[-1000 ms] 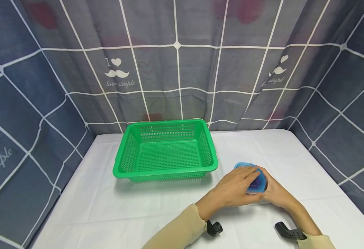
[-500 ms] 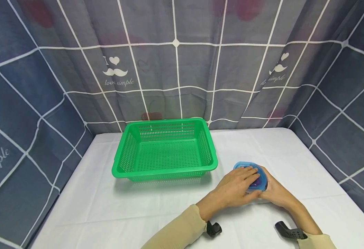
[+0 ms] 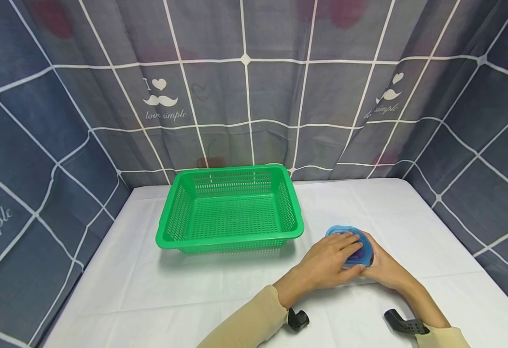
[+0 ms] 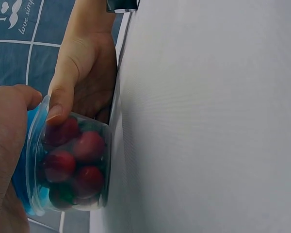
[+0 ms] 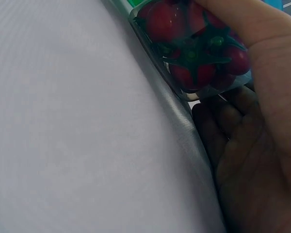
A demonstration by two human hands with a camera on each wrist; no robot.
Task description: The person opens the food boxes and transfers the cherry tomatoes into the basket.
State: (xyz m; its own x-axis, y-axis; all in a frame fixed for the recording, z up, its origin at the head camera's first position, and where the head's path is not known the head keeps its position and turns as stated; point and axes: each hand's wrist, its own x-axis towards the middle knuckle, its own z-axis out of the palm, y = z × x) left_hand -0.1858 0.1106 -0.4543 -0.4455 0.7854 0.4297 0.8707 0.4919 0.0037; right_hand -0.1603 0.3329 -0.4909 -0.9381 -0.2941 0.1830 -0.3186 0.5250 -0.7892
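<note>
A clear plastic container (image 4: pixel 77 162) stands on the white table at the right, holding several red cherry tomatoes (image 5: pixel 194 58) with green stem tops. Its blue lid (image 3: pixel 364 252) lies on top, partly hidden under my left hand. My left hand (image 3: pixel 330 261) rests on the lid with its fingers stretched flat and presses on it, thumb near the lid's front edge. My right hand (image 3: pixel 386 266) grips the container from the right side, its thumb against the near wall in the left wrist view. The far side of the container is hidden in the head view.
A green perforated plastic basket (image 3: pixel 232 217) with nothing in it stands left of the hands, toward the back. A white cloth (image 3: pixel 149 299) covers the table. Grey checked curtains (image 3: pixel 275 96) enclose the back and both sides.
My left fingers and thumb have shifted slightly on the lid, and more of the blue lid shows. My right hand keeps its grip on the container. The basket has not moved.
</note>
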